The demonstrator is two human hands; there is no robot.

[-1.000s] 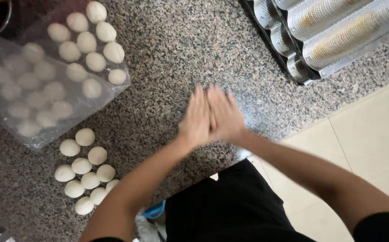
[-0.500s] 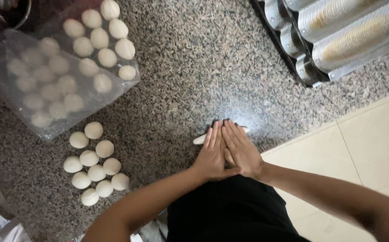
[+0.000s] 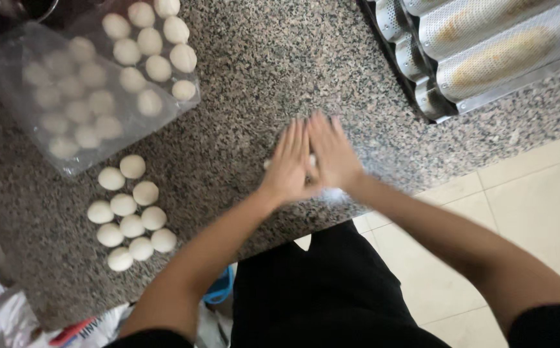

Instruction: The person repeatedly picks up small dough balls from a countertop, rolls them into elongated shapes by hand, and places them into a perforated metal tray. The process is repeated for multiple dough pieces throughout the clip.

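Nearest the camera, the person's dark clothing fills the lower middle of the view, with pale floor tiles [image 3: 538, 193] to the right of it. A crumpled plastic bag [image 3: 9, 322] lies at the bottom left corner, by the table's near edge.

Both forearms reach forward over the speckled granite table [image 3: 247, 84]. The left hand [image 3: 287, 166] and the right hand [image 3: 333, 154] lie flat and side by side, fingers stretched out and pressed down, their inner edges touching. Under the palms is a strip of pale dough [image 3: 312, 164]; only small bits of it show, at the left hand's outer edge, between the hands, and near the right wrist. Both hands press on the strip with open palms rather than closing around it. The hands are blurred, so finer detail of the fingers cannot be told.

To the left, near the table's front edge, a loose cluster of bare dough balls [image 3: 131, 212] sits directly on the stone, the balls touching one another in rough rows.

Farther back on the left, a sheet of clear plastic [image 3: 48, 116] covers more dough balls, which show hazily through it; several uncovered balls [image 3: 157, 45] lie at its right end.

At the far right, a perforated metal baguette tray [image 3: 473, 58] with long curved channels lies on the table, well apart from the hands. Pale elongated loaves [image 3: 499, 58] lie in two of its channels.
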